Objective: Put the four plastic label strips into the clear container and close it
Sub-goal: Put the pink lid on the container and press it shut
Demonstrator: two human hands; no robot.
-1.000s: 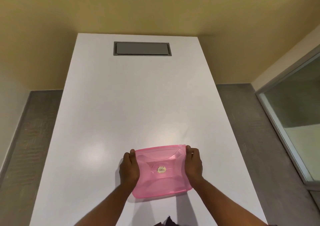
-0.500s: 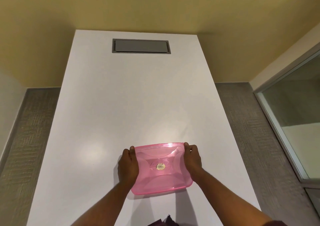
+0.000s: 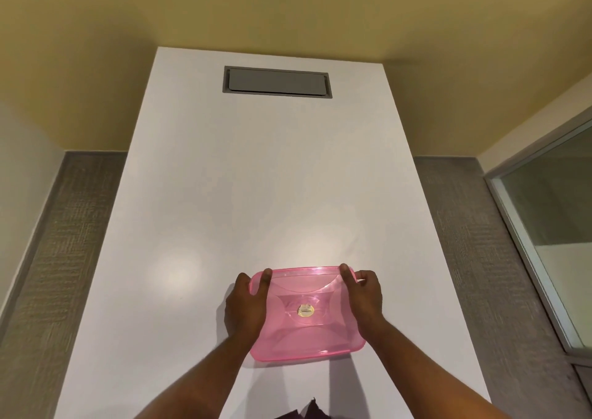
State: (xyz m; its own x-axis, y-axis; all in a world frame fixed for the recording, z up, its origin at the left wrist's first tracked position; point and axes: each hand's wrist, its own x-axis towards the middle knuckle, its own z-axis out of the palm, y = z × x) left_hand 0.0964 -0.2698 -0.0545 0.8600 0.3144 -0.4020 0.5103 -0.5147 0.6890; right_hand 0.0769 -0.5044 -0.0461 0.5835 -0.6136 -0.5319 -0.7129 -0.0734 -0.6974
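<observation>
your left hand (image 3: 245, 309) and right hand (image 3: 365, 296) clasp the two short sides of the pink see-through lid (image 3: 304, 314), fingers (image 3: 265, 279) curled over its far corners, gripping it. the lid lies near the close end of the white bench (image 3: 256, 194), a small gold sticker (image 3: 305, 310) at its middle. cannot tell whether the container sits beneath it; no strips show. a grey recessed panel (image 3: 277, 82) sits at the bench's far end. dark cloth (image 3: 304, 414) at the bottom edge.
</observation>
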